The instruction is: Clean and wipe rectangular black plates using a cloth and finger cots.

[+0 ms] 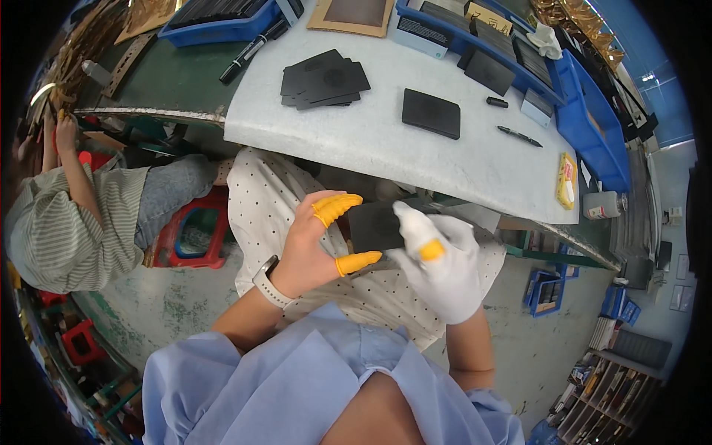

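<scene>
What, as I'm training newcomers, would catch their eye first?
Yellow finger covers on the left hand stand out first, then the white-gloved right hand, near a dark plate over the lap. On the table lie a fanned black stack and, right of it, a neat stack.

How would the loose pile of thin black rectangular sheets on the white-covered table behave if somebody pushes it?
The loose pile would probably slide apart, as its pieces overlap unevenly. Each piece seems rather stiff, since visible edges look straight. Tipping appears unlikely, because the pile lies low.
</scene>
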A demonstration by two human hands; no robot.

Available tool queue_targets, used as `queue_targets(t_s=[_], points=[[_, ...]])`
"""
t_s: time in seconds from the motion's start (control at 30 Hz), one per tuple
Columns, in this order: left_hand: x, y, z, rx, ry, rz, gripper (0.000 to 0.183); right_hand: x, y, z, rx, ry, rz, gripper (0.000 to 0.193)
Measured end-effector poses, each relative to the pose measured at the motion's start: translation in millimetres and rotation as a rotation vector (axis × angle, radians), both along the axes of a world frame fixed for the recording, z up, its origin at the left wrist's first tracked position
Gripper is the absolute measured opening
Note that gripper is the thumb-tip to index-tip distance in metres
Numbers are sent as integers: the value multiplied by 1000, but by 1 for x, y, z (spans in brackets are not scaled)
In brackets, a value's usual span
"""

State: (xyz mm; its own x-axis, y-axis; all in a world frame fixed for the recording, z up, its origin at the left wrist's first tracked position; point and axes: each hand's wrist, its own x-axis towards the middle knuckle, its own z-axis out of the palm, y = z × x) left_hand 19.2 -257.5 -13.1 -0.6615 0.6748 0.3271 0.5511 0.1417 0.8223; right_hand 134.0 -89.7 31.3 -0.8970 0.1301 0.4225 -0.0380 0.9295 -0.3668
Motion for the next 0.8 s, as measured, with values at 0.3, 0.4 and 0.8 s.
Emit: queue_targets(t_s=[0.3, 0.4, 0.8], points=[[16, 12, -9, 19, 31, -87, 111, -14, -22, -16, -1506, -183, -292, 37], [17, 15, -3, 1, 161, -105, 111, -18, -22, -5, -1725, -262, -326, 38], [9, 17, 4, -72, 161, -129, 98, -18, -32, -12, -1802, -179, -316, 37]])
